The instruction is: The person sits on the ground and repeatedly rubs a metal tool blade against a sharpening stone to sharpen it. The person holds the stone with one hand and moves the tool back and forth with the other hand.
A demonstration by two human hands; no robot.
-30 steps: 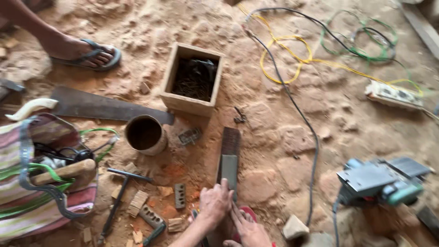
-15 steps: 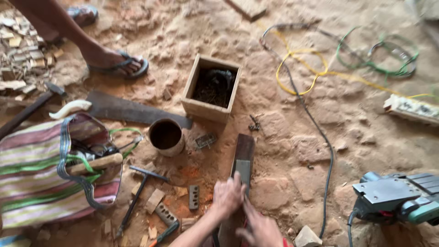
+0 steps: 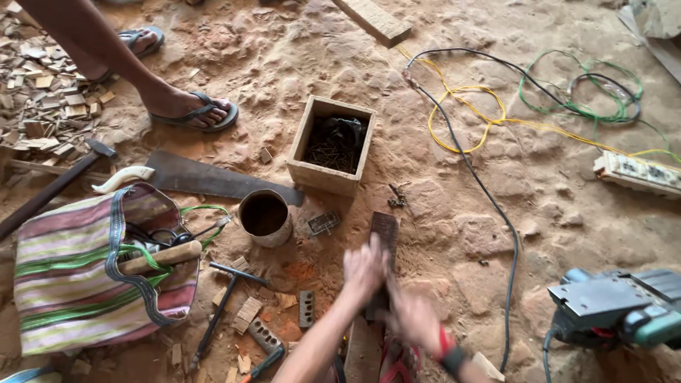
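My striped bag (image 3: pixel 92 276) lies left on the sandy floor (image 3: pixel 496 213). The dark strip (image 3: pixel 384 241) lies before me, past the wooden box (image 3: pixel 312 170). My left hand (image 3: pixel 365 268) presses it; my blurred right hand (image 3: pixel 411 320) I cannot tell.

One saw (image 3: pixel 213 181), one box (image 3: pixel 330 145), one can (image 3: pixel 264 218), one bag (image 3: pixel 92 273), two sandalled feet (image 3: pixel 188 110), perhaps two hammers (image 3: pixel 53 188).

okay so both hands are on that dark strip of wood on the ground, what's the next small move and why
Probably steady the dark wood strip before doing anything else. The left hand lies on it and the right hand is beside it, both blurred with motion, and the strip rests on uneven sandy ground, so it could shift.
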